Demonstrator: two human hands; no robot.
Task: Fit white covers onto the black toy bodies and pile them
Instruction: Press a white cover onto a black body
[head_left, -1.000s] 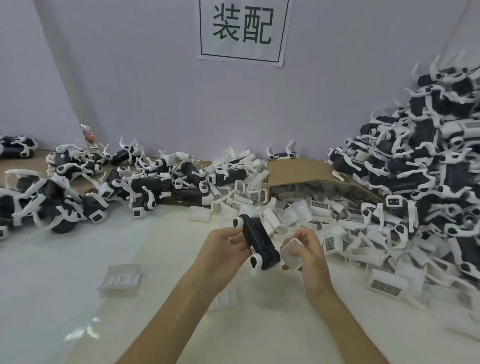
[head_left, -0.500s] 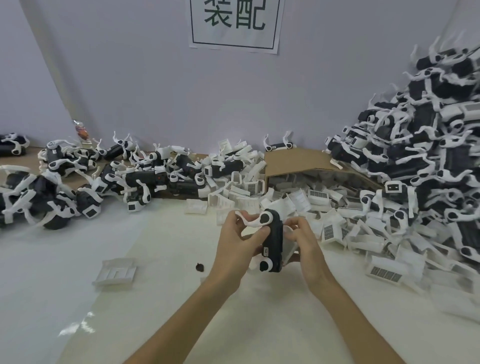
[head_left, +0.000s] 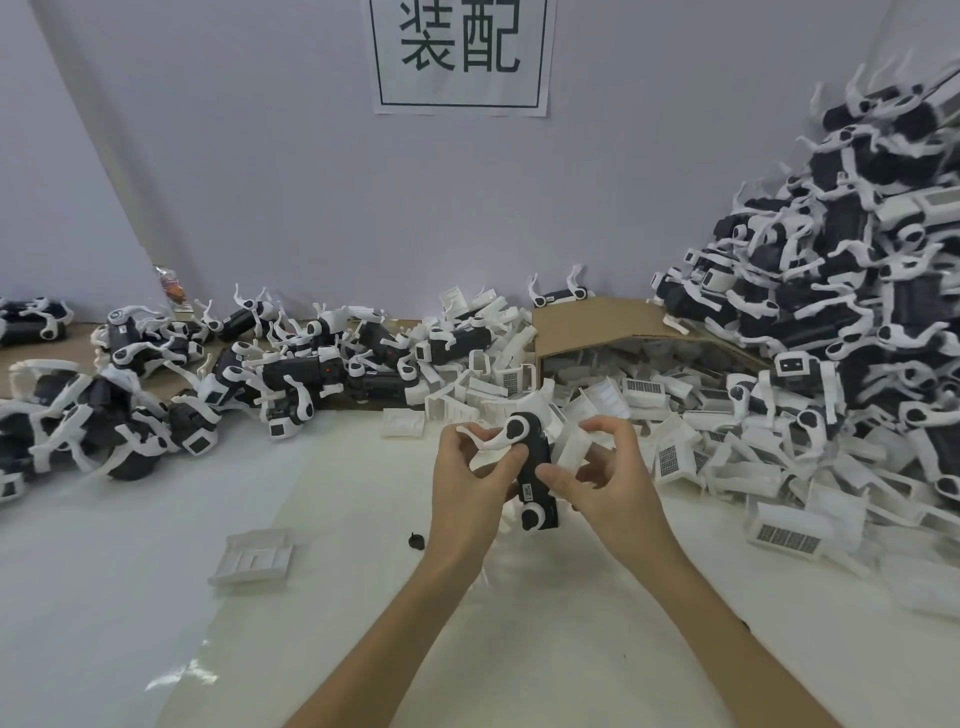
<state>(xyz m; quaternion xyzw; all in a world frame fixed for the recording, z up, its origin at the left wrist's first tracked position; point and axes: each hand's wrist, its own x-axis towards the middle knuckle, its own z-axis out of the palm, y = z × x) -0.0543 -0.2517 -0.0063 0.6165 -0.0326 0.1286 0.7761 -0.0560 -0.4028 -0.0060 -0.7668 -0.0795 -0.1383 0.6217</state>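
Holding, mid-frame above the desk (head_left: 156, 571): one black toy body (head_left: 535, 462), roughly upright, its top leaning slightly away from the camera. It carries a round white joint at its upper end and another at its lower end.

Left grip (head_left: 467, 483): clenched on the black toy body from the left side, thumb lying across the base of the curved white leg (head_left: 480, 440) that sticks out leftward from the upper joint.

Right grip (head_left: 608, 478): fingers curled round a white cover (head_left: 571, 447), which sits against the right flank of the body. The thumb tip touches the body's front. Whether the cover is seated or only laid against the body, cannot tell.

Surroundings:
- Heap of loose white covers (head_left: 675, 415) just behind and to the right of both hands, spilling from a tipped cardboard box (head_left: 587, 322) by the wall.
- Tall pile of toys (head_left: 857, 312) far right, black bodies with white parts, rising up the wall.
- Lower scatter of similar toys (head_left: 291, 374) on the left, along the back edge.
- One single cover (head_left: 253, 557) lying flat on the desk, left of the left forearm, well apart from the heaps.
- Small black piece (head_left: 417, 540) on the desk just beside the left wrist; too small to identify.
- Paper sign (head_left: 460, 52) with two printed characters on the wall, above centre.
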